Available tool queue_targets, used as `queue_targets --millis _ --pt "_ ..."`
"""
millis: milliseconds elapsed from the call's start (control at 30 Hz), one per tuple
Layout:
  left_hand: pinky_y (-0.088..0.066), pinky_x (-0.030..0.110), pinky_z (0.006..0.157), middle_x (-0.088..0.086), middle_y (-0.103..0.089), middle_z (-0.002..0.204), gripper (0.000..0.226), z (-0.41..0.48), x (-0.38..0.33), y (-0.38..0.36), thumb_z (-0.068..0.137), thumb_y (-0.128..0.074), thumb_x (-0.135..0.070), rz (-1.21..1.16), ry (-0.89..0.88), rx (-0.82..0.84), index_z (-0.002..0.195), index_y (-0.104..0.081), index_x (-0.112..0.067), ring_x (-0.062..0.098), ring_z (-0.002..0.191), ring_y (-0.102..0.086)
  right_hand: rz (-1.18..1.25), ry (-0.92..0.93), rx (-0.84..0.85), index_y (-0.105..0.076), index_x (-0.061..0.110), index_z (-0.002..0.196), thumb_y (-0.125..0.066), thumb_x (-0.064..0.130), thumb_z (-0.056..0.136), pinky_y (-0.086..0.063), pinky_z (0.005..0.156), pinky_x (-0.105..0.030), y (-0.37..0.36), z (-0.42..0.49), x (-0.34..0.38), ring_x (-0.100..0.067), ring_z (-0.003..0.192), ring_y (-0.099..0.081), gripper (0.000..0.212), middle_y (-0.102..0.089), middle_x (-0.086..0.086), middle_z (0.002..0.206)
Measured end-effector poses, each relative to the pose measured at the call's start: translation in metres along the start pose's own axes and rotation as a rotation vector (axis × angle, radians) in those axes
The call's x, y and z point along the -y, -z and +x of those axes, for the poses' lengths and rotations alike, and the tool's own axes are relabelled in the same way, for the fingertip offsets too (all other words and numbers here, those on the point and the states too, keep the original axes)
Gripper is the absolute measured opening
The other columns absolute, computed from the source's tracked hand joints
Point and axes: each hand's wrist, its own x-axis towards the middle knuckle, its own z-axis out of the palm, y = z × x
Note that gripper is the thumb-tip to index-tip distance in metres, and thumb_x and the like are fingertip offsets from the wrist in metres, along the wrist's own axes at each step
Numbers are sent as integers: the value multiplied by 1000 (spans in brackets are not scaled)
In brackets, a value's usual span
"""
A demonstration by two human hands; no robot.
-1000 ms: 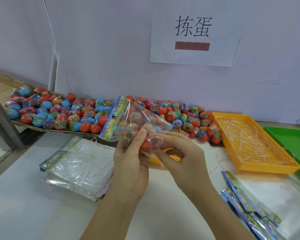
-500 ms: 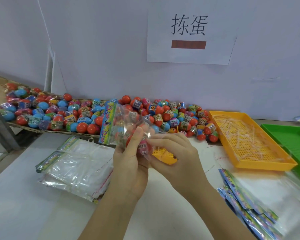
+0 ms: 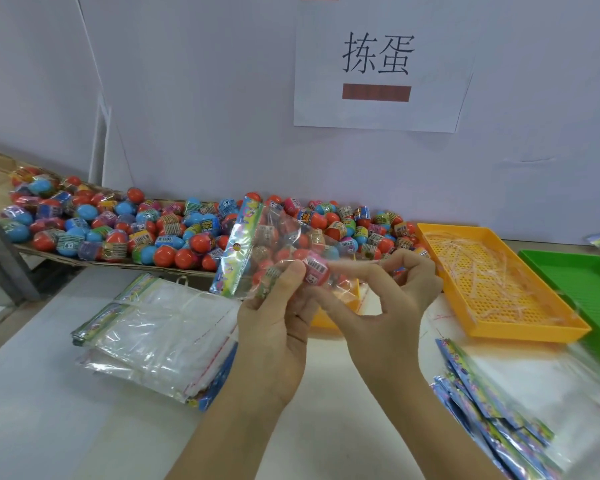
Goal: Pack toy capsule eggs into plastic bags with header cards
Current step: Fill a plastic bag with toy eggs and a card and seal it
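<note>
The bag (image 3: pixel 284 244) in the grip is thin, clear plastic film, glossy and crinkled. Its card (image 3: pixel 238 251), at the end away from the grip, looks shiny and printed. Beyond the grip, the eggs (image 3: pixel 118 230) are smooth, glossy plastic. Left of it, the empty bags (image 3: pixel 160 327) are glossy film. Right of it, the tray (image 3: pixel 527 332) is matt, perforated plastic.

Bright, even indoor light; faint shadows.
Sign (image 3: pixel 378 64) reads sharp; below it, white glare streaks the clear bags (image 3: pixel 160 334). Far below and right of it, cards (image 3: pixel 492 410) smear with blur. Left of it, straight lines bow from the wide lens.
</note>
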Motion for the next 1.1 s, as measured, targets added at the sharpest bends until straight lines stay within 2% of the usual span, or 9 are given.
queue_targets --millis 167,267,367,467,567,667,800,900,1100 --pt "-59 24 62 11 -76 87 40 1 -4 1 60 -78 -15 17 27 -26 97 -70 -2 17 73 -74 -43 72 61 -66 43 93 -79 39 68 -21 94 -15 1 4 -1 -20 108 -29 29 -39 -4 110" --pt "-60 26 61 13 -76 88 44 4 -9 1 59 -75 -13 10 39 -23 101 -68 -2 19 75 -75 47 62 36 -52 43 103 -85 33 59 -27 96 -17 9 11 -7 -18 112 -33 55 -36 2 114" --pt "-60 27 58 16 -75 87 41 4 -13 2 55 -77 -13 95 104 35 95 -72 -3 21 71 -74 261 -52 261 -38 45 121 -88 34 57 -42 95 -22 18 20 -13 -10 118 -46 82 -44 16 123" --pt "-60 29 56 18 -75 88 28 3 -15 2 55 -78 -12 167 178 111 83 -79 -8 22 71 -74 295 -37 525 -53 44 119 -82 31 68 -44 84 -14 24 26 -17 -2 104 -60 60 -63 23 110" --pt "-60 31 59 22 -73 98 42 6 -17 6 50 -82 -12 180 215 97 91 -77 -6 26 76 -74 249 -12 594 -59 46 110 -79 35 70 -43 79 -9 30 31 -17 3 98 -61 46 -65 27 106" --pt "-61 33 62 20 -74 93 36 7 -17 7 49 -82 -13 200 248 134 84 -80 -10 24 72 -74 279 -54 580 -65 40 105 -75 38 71 -47 74 -13 34 34 -17 -2 90 -65 35 -69 22 99" --pt "-61 32 65 18 -75 91 27 6 -13 8 58 -79 -12 239 264 188 85 -80 -14 20 72 -75 216 -5 533 -66 40 95 -78 17 76 -48 68 -14 33 32 -17 -5 80 -64 32 -69 18 89" --pt "-60 31 59 18 -75 92 25 4 -11 8 64 -75 -9 229 283 191 88 -80 -12 21 73 -75 163 48 490 -67 35 93 -78 16 77 -48 64 -21 29 29 -18 -9 76 -61 27 -68 15 84" --pt "-60 34 60 18 -75 95 59 2 -10 4 62 -74 -9 245 331 144 120 -60 -3 23 76 -75 50 189 404 -67 13 79 -66 18 75 -46 57 -33 22 22 -22 -14 70 -57 7 -62 3 74"
